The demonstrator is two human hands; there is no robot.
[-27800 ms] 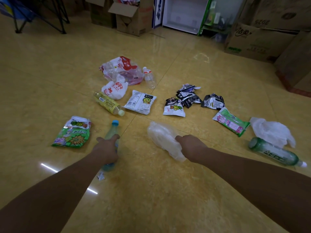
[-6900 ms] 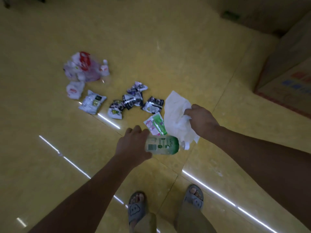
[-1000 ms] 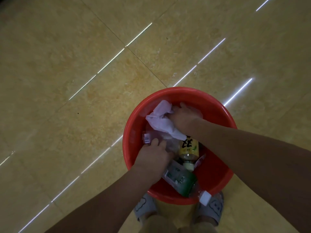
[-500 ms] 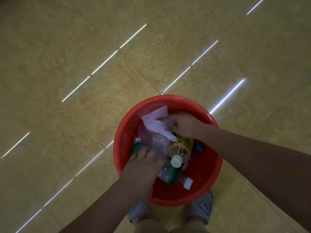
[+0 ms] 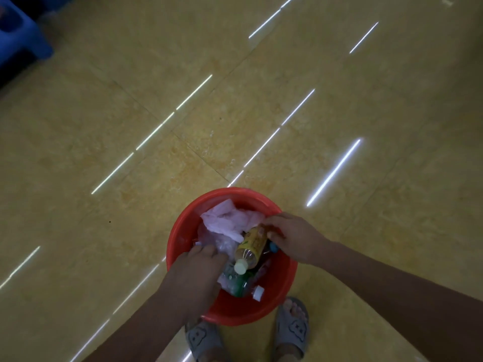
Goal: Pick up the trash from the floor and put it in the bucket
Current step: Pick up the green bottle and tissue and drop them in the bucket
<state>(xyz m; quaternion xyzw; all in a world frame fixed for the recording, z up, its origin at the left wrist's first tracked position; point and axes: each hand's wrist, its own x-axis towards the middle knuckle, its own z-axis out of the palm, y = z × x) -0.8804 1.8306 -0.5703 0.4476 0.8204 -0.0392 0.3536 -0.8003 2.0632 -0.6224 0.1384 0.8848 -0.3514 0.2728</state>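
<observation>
The red bucket stands on the floor right in front of my feet. Inside it lie a crumpled white plastic bag, a yellow bottle with a pale cap, a green bottle and clear plastic. My left hand hovers over the near left part of the bucket, fingers straight, touching the plastic and holding nothing. My right hand sits at the right rim, fingers loosely bent beside the base of the yellow bottle, with the bag out of its grasp.
Glossy yellow floor tiles with light streaks surround the bucket. A blue plastic stool stands at the far left corner. My feet in grey slippers are just behind the bucket.
My right hand has let go of the white bag, which now lies in the bucket. My left hand has released the green bottle and lifted slightly. The view has pulled back.
</observation>
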